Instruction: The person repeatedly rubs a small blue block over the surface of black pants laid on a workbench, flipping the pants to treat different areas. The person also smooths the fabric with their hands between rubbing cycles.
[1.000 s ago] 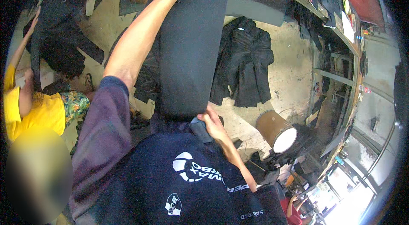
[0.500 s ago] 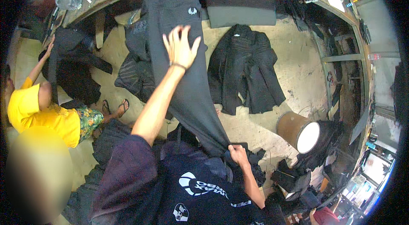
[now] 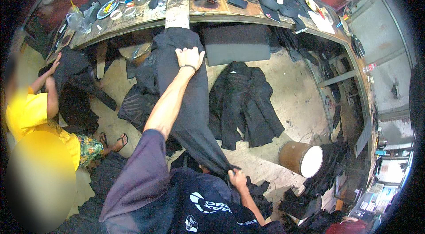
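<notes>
We have our left hand [image 3: 190, 59], fingers bent, on the upper part of a long black trouser-like cloth garment [image 3: 195, 110], though we cannot tell whether it grips the fabric or only presses it. Our right hand [image 3: 237, 178] is clenched around the garment's narrow lower end near our body, while its far end meets a pale worn wooden board [image 3: 178, 10] jutting from the bench. Beside it, we see a spread-out black pleated garment [image 3: 245, 105] on the floor [image 3: 285, 76].
</notes>
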`<control>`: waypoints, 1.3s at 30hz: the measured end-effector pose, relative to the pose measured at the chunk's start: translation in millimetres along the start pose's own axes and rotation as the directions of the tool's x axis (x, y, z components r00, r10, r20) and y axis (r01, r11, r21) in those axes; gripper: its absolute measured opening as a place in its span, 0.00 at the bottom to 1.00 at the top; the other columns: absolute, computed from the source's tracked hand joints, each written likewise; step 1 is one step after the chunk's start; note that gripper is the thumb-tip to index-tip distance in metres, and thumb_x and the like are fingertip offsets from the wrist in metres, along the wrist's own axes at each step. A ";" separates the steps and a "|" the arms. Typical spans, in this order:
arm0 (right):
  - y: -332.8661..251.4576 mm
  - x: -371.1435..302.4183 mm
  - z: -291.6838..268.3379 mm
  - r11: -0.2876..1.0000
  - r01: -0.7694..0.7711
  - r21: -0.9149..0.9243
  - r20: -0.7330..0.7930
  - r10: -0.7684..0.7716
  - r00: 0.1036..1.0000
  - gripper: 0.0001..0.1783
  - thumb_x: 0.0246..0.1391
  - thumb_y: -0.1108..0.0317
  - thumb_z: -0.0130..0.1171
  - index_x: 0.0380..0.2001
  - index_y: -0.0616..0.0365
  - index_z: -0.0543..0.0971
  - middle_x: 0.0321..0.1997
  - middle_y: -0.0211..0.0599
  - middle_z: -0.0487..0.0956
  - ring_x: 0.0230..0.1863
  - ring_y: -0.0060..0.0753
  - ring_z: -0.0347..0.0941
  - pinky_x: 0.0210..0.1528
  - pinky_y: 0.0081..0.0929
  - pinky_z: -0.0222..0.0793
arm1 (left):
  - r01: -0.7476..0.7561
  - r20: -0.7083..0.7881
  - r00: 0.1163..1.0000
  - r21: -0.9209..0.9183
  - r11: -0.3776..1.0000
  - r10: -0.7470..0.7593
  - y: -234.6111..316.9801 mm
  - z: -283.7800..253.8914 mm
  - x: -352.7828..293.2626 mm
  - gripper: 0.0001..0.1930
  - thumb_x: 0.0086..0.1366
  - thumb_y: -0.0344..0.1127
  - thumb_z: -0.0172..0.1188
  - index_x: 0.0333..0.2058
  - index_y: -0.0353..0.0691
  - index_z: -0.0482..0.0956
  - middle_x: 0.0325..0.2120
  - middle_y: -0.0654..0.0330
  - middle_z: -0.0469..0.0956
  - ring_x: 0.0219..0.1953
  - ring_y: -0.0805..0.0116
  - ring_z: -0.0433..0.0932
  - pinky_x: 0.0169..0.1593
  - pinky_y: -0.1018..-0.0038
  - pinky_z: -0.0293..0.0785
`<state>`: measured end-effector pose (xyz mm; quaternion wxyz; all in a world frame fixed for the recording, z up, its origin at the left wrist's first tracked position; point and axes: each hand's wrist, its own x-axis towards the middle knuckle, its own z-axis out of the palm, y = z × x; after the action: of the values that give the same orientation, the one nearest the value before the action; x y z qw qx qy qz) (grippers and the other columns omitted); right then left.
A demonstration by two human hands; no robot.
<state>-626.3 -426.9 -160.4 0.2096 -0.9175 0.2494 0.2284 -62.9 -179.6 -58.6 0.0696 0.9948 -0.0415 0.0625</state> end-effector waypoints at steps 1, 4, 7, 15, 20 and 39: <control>0.7 0.7 8.7 0.999 -0.001 0.044 0.008 0.000 1.000 0.33 0.63 0.37 0.59 0.52 0.55 0.88 0.45 0.63 0.87 0.49 0.71 0.83 0.58 0.60 0.77 | 0.056 -0.002 0.998 -0.019 0.998 -0.056 -8.4 -4.9 -8.0 0.26 0.75 0.61 0.53 0.40 0.45 0.88 0.31 0.47 0.88 0.37 0.48 0.87 0.54 0.51 0.66; -9.7 9.8 11.0 0.997 -0.075 0.036 0.091 0.071 0.993 0.34 0.63 0.36 0.59 0.52 0.56 0.87 0.48 0.64 0.86 0.52 0.70 0.82 0.58 0.59 0.77 | -0.046 0.004 0.999 -0.110 0.993 0.047 -42.2 -20.7 -18.3 0.26 0.75 0.63 0.52 0.40 0.47 0.88 0.32 0.46 0.88 0.36 0.46 0.87 0.48 0.49 0.70; -38.0 33.0 -24.3 0.996 0.086 -0.016 0.033 -0.086 0.996 0.31 0.62 0.38 0.60 0.46 0.57 0.89 0.45 0.65 0.86 0.46 0.71 0.84 0.49 0.60 0.80 | -0.030 0.008 1.000 -0.057 0.998 0.030 -77.4 -26.2 -0.8 0.27 0.74 0.65 0.52 0.39 0.49 0.88 0.32 0.49 0.88 0.38 0.46 0.88 0.47 0.48 0.70; -12.4 18.1 -76.7 0.989 -0.148 -0.024 -0.036 0.147 0.989 0.26 0.60 0.45 0.60 0.44 0.57 0.89 0.45 0.64 0.86 0.50 0.69 0.83 0.55 0.59 0.78 | -0.128 -0.013 0.992 -0.234 0.964 0.128 -43.2 -56.1 -66.7 0.29 0.76 0.59 0.51 0.24 0.43 0.83 0.28 0.48 0.86 0.32 0.43 0.85 0.42 0.48 0.70; 74.0 2.7 -53.5 0.872 -0.428 -0.235 0.246 0.480 0.842 0.36 0.64 0.41 0.60 0.57 0.64 0.82 0.59 0.65 0.82 0.64 0.65 0.78 0.68 0.53 0.73 | -0.303 0.042 0.934 -0.433 0.849 0.355 18.6 -93.4 -247.2 0.24 0.72 0.52 0.62 0.18 0.46 0.77 0.16 0.54 0.77 0.21 0.49 0.77 0.34 0.54 0.66; -355.8 143.9 -164.0 0.812 0.489 0.319 0.191 -0.560 0.806 0.48 0.65 0.49 0.61 0.83 0.41 0.53 0.82 0.81 0.42 0.79 0.76 0.54 0.75 0.53 0.64 | 0.503 0.124 0.827 -0.599 0.623 -0.549 -97.2 13.5 -174.6 0.50 0.74 0.70 0.51 0.72 0.23 0.58 0.51 0.21 0.79 0.57 0.27 0.79 0.60 0.45 0.75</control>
<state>-266.8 -280.4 -7.0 0.4133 -0.8746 -0.0208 0.2528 -225.0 -72.8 -107.6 0.4020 0.8829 0.2358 0.0577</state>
